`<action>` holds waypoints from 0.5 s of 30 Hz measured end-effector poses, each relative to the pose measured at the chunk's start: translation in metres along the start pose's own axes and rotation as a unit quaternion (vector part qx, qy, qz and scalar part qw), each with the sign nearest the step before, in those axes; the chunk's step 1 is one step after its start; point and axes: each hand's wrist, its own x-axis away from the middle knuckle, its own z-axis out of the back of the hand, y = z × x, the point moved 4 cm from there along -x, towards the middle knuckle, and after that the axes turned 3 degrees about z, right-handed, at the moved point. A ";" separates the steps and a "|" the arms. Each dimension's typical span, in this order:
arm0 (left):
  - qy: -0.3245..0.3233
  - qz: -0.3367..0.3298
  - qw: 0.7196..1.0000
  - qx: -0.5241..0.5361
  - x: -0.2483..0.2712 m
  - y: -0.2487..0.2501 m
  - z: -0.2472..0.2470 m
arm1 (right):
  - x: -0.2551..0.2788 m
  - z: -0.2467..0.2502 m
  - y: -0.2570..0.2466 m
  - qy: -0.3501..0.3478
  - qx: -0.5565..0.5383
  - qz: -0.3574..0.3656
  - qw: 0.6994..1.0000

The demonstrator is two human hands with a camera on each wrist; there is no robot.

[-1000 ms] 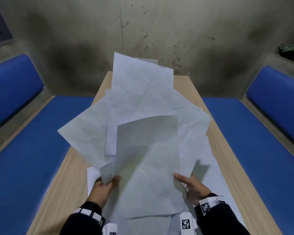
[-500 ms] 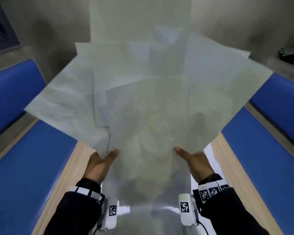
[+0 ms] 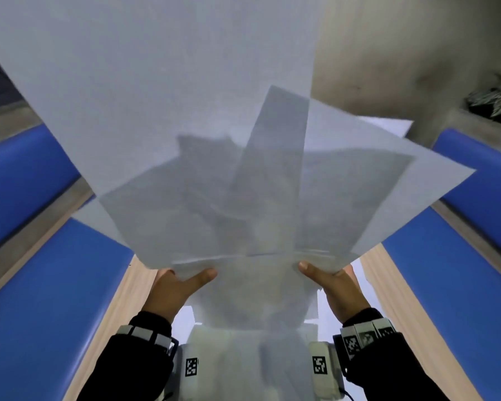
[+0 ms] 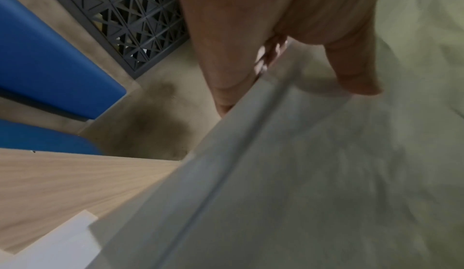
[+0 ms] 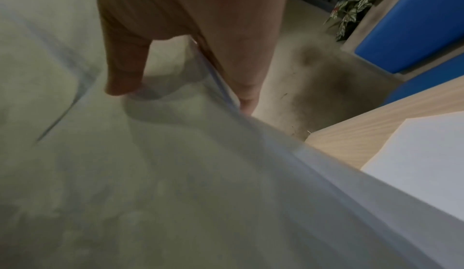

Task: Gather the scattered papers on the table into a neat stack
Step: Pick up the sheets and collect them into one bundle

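A fanned bundle of several white paper sheets [image 3: 243, 183] is raised upright in front of me and fills most of the head view. My left hand [image 3: 180, 285] pinches its lower left edge, thumb in front and fingers behind. My right hand [image 3: 327, 279] pinches the lower right edge the same way. The left wrist view has the thumb [image 4: 351, 71] on the papers [image 4: 301, 174]; the right wrist view has the thumb [image 5: 123, 71] pressed on the sheets [image 5: 150, 174]. More loose sheets [image 3: 359, 273] lie on the wooden table [image 3: 394, 299] below.
Blue padded benches [image 3: 41, 299] run along both sides of the narrow table. A grey concrete wall [image 3: 388, 53] stands at the far end, with a leafy plant [image 3: 498, 99] on a ledge at the right. A dark lattice screen [image 4: 120, 19] is at the left.
Both hands have lifted the fanned papers off the table and tilted them upright towards me. The sheets now hide the table's far end and the wall.
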 end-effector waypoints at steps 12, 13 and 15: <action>-0.014 0.031 0.999 0.017 -0.018 0.034 -0.016 | -0.019 -0.002 -0.005 0.088 0.010 0.012 0.996; -0.009 0.036 0.999 0.009 -0.021 0.037 -0.017 | -0.022 -0.004 -0.006 0.098 0.008 0.012 0.995; -0.005 0.038 0.999 -0.016 -0.029 0.043 -0.021 | -0.027 -0.008 -0.013 0.105 0.011 0.015 0.994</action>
